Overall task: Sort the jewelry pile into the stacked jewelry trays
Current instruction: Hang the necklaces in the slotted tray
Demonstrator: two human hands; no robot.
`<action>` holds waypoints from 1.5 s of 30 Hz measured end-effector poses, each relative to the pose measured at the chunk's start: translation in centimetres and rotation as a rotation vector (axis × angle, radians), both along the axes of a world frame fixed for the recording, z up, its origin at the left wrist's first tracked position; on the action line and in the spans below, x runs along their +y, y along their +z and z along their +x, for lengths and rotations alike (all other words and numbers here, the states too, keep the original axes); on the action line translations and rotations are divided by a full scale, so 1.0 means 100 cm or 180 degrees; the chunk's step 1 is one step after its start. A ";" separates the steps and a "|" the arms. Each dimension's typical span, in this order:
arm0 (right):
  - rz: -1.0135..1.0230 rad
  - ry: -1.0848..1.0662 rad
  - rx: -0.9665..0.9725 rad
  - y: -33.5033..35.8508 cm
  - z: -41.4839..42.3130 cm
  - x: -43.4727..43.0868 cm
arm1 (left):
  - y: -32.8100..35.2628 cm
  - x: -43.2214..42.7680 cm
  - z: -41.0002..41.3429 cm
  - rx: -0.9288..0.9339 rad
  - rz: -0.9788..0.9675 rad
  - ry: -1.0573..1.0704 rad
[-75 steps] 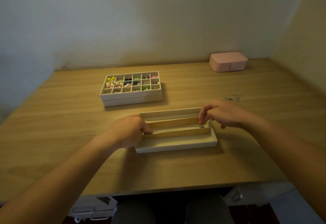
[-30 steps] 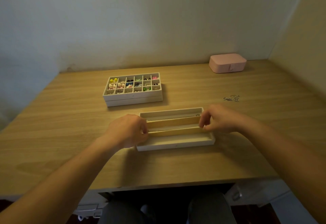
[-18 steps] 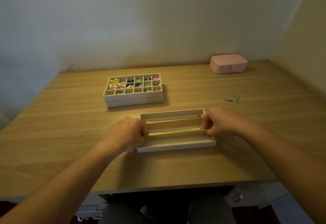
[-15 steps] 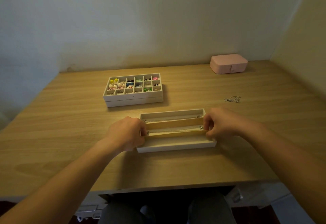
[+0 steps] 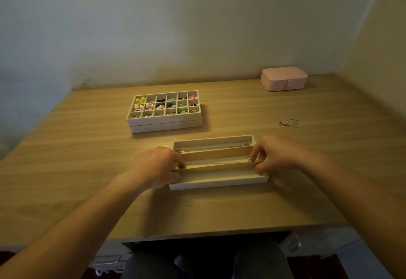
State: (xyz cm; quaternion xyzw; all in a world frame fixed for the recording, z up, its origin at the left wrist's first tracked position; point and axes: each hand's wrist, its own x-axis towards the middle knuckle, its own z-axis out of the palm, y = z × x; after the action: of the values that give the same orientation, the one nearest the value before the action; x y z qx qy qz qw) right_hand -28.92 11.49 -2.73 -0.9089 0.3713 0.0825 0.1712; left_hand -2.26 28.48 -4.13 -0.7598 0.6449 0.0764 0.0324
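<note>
Left hand (image 5: 153, 168): fingers (image 5: 178, 160) curled tight, pinching left end of chain (image 5: 217, 161) at tray (image 5: 219, 182) end. Chain stretched along tray's middle slot. Second chain (image 5: 211, 148) in far slot. Right hand (image 5: 274, 154): fingers narrow, pinching chain's right end. Beyond left fingers: stacked grid trays (image 5: 164, 123), beads in cells. Beyond right fingers: small pile (image 5: 289, 123) on bench (image 5: 77, 169).

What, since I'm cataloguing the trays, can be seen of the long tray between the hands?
The long tray is a white rectangle, flat on the table, split lengthwise by two tan dividers. A chain lies in the far channel; the left hand and right hand pinch a second chain by its ends in the middle channel.
</note>
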 end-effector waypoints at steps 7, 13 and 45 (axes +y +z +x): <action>-0.0188 -0.0117 -0.0050 -0.007 -0.002 -0.001 | -0.004 0.001 0.001 0.0041 -0.0135 0.0202; -0.0208 -0.0084 0.0042 -0.008 -0.001 -0.003 | -0.007 -0.001 0.000 0.0044 -0.0111 0.0285; -0.0494 -0.1821 -0.0634 -0.031 -0.039 -0.125 | 0.018 -0.202 -0.138 0.1447 -0.0446 0.0148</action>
State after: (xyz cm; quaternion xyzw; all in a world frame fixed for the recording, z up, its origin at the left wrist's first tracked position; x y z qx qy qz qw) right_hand -32.82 -1.03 -5.83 -0.7815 0.5985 -0.0870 0.1531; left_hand -16.06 8.29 -2.36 -0.7381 0.6217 0.2013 -0.1682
